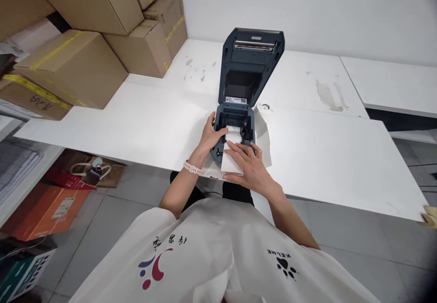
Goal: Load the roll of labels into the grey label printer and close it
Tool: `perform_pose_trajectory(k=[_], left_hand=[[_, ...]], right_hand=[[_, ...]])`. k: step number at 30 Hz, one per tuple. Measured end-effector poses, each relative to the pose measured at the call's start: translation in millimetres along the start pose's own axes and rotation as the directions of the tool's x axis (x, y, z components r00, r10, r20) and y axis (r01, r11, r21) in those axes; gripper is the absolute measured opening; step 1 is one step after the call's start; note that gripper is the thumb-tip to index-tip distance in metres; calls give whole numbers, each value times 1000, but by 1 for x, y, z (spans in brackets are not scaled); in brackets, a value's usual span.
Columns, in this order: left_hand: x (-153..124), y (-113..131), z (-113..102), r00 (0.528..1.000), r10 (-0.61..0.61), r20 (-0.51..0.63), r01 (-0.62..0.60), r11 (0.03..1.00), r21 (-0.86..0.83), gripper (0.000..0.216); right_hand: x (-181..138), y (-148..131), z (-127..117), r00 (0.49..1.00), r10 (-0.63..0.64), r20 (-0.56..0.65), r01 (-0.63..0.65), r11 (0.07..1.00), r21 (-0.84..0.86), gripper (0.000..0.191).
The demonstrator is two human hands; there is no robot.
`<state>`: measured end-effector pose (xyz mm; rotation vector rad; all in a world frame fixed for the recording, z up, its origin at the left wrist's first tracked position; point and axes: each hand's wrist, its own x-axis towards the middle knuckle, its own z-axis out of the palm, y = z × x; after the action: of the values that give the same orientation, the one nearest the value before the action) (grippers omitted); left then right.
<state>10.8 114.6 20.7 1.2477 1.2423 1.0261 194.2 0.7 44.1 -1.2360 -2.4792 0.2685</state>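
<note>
A dark grey label printer [246, 75] stands on the white table [143, 125] with its lid swung up and back. A strip of white label paper [232, 150] runs out of its open bay toward me. My left hand [210, 136] rests on the printer's left side, thumb reaching onto the paper near the roll, fingers curled round the housing. My right hand [247, 164] lies flat on the paper strip at the printer's front edge, fingers stretched out and pressing it down. A pink band sits on my left wrist.
Several cardboard boxes [68, 66] are stacked at the table's far left. A white sheet [263, 132] lies beside the printer on the right. Under the table stand an orange box [41, 209] and a bag [92, 168]. A second white table [392, 84] adjoins at right.
</note>
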Motion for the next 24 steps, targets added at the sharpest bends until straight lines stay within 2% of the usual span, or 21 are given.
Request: perform_pose_trajectory(k=[2, 3, 4, 5, 7, 8, 9, 10, 12, 14, 16, 17, 20, 21, 24], left_hand=[[-19, 2, 0, 1000, 22, -17, -21, 997, 73, 94], [-32, 3, 0, 999, 31, -11, -30, 994, 106, 98], [-44, 3, 0, 1000, 23, 8, -24, 991, 128, 102], [-57, 2, 0, 1000, 3, 22, -6, 992, 129, 104], [-80, 0, 1, 999, -35, 41, 30, 993, 112, 107], [-89, -1, 1, 998, -51, 43, 47, 994, 96, 108], [-96, -3, 1, 997, -65, 43, 62, 995, 82, 110], [-102, -4, 1, 996, -77, 42, 74, 995, 70, 112], [-107, -7, 2, 995, -93, 46, 91, 994, 56, 115], [-108, -7, 2, 994, -99, 46, 96, 994, 52, 117], [-108, -6, 1, 993, -104, 53, 101, 993, 57, 118], [-108, -6, 0, 992, -107, 61, 103, 993, 57, 119], [-108, -4, -7, 988, -109, 114, 108, 994, 16, 122], [-108, -4, -10, 984, -112, 139, 114, 993, -14, 124], [-106, -2, -20, 975, -144, 167, 166, 978, -125, 118]], right_hand=[[0, 13, -18, 998, -53, 19, 51, 993, 105, 64], [3, 24, -31, 998, -59, -15, 60, 986, 157, 61], [10, 37, -44, 996, -38, -78, 53, 978, 203, 57], [22, 52, -58, 980, 21, -200, 25, 974, 223, 57], [57, 85, -85, 863, 174, -473, -64, 969, 239, 63], [79, 102, -95, 814, 227, -535, -78, 955, 287, 67], [104, 117, -104, 784, 300, -543, -95, 923, 373, 69], [128, 130, -110, 781, 370, -503, -118, 878, 463, 70], [170, 149, -116, 817, 467, -339, -163, 751, 640, 75], [193, 157, -114, 867, 436, -240, -149, 688, 711, 88], [190, 153, -106, 894, 355, -272, -76, 719, 691, 96], [180, 147, -100, 891, 323, -318, -41, 756, 653, 100], [126, 115, -78, 864, 289, -412, -37, 852, 522, 106], [106, 101, -69, 862, 283, -421, -50, 874, 483, 95], [53, 61, -41, 906, 226, -359, -103, 938, 330, 64]])
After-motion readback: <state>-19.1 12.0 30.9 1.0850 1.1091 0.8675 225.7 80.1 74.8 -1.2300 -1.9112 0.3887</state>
